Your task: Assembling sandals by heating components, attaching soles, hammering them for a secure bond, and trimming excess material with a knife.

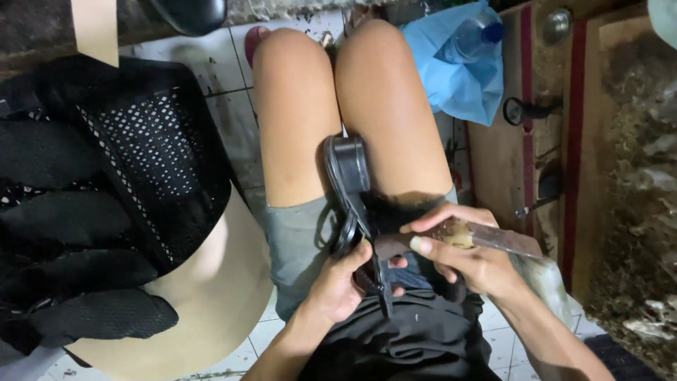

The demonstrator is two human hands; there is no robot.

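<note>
The person is sitting with bare knees pointing toward twelve o'clock, and a black sandal point(350, 185) is lying wedged between the thighs at the centre of the view. The left hand point(343, 282), at six o'clock, is gripping the sandal's black strap point(375, 271) with fingers curled shut around it. The right hand point(465, 250), at four o'clock, is clamped on a clear plastic glue bottle point(486, 238), pressing its tip against the strap. A blue plastic bag point(451, 81) is lying at one o'clock, and black mesh bags point(106, 197) are piling at nine o'clock
</note>
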